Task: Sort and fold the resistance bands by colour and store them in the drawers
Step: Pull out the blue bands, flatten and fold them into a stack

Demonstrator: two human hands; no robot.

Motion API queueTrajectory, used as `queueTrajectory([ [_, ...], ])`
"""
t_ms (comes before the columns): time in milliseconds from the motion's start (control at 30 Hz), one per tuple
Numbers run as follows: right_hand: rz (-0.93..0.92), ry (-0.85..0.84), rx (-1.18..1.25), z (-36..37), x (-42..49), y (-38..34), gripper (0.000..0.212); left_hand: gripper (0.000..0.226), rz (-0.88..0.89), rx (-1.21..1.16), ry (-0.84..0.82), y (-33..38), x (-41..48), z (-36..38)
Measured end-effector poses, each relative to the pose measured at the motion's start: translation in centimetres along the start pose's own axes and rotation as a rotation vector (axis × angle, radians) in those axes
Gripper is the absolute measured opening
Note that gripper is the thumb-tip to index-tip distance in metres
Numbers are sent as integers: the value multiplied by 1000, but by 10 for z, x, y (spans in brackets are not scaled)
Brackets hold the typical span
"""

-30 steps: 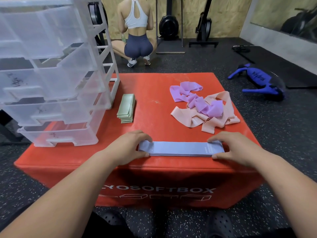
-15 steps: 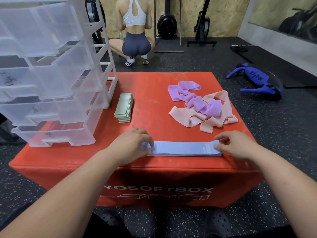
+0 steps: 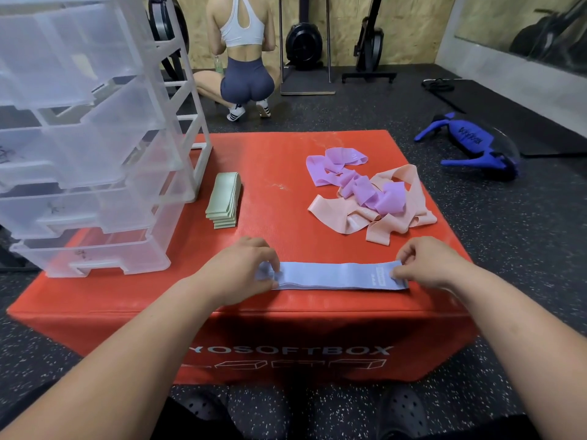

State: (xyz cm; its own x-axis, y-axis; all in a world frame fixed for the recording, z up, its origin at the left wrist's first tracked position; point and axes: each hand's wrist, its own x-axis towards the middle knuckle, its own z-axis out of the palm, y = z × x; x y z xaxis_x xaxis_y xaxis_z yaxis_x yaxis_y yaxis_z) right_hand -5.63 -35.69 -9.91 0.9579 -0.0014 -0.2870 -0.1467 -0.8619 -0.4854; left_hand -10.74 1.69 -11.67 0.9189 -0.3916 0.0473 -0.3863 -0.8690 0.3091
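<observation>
A flat stack of light blue bands (image 3: pixel 336 276) lies along the front of the red soft box (image 3: pixel 286 166). My left hand (image 3: pixel 236 269) pinches its left end, fingers curled over the fabric. My right hand (image 3: pixel 427 263) pinches the right end by the printed label. A folded pile of green bands (image 3: pixel 223 201) sits beside the clear plastic drawer unit (image 3: pixel 95 160) at the box's left. Loose purple bands (image 3: pixel 362 185) lie tangled over pink bands (image 3: pixel 397 214) at the right.
The drawer unit's drawers are pulled out in steps and look empty. A person squats on the gym floor (image 3: pixel 508 249) beyond the box. A blue training bag (image 3: pixel 473 147) lies on the floor to the right. Gym machines stand along the back wall.
Both hands went from resting flat at the ends of the blue stack to pinching those ends. The view has shifted slightly closer.
</observation>
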Motion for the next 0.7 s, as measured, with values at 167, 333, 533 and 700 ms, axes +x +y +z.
queueTrajectory([
  [167,-20,-117,542,-17,-20,-16,31,25,39,-55,61,17,9,-1],
  [333,-147,-118,688,-17,-35,-40,33,23,-56,-670,59,80,28,-8],
  [533,-284,-98,674,-1,-45,-61,42,27,-310,-1125,53,111,47,-1],
  [700,-406,-168,612,0,-46,-61,52,47,-404,-1066,109,106,50,2],
])
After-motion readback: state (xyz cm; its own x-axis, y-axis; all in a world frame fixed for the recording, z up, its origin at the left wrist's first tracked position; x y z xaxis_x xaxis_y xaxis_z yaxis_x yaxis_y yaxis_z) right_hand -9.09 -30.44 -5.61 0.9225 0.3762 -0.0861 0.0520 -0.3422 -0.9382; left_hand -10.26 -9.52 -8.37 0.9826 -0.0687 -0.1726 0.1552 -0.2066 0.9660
